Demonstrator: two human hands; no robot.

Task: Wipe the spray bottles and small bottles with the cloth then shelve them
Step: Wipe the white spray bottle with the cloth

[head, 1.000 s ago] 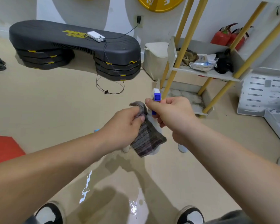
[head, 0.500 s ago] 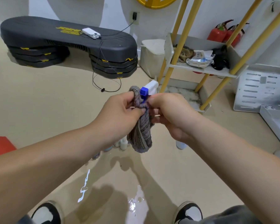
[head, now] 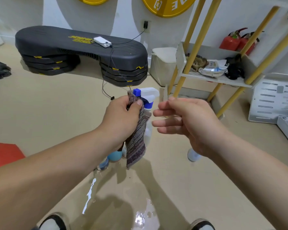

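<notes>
My left hand (head: 123, 117) grips a striped grey-purple cloth (head: 137, 141) wrapped round a clear spray bottle (head: 148, 130). The bottle's white and blue spray head (head: 147, 95) sticks out above my fingers and most of its body is hidden by the cloth. My right hand (head: 184, 123) hovers just right of the bottle with fingers spread and relaxed, touching nothing. Small bottles stand on the floor below: a teal one (head: 114, 156), a clear one (head: 104, 164) and a white one (head: 193, 155). The wooden shelf (head: 218, 78) with yellow posts stands to the upper right.
A black step platform (head: 80, 47) with a white charger lies behind. A white bin (head: 163, 65) stands beside the shelf, which holds rags and packets. Red extinguishers (head: 234, 40) and a grey metal panel (head: 273, 100) are at right. The floor near my shoes is wet.
My right hand has let go of the spray bottle and drawn back to the right, fingers spread. The left hand now holds bottle and cloth alone, with the spray head turned sideways.
</notes>
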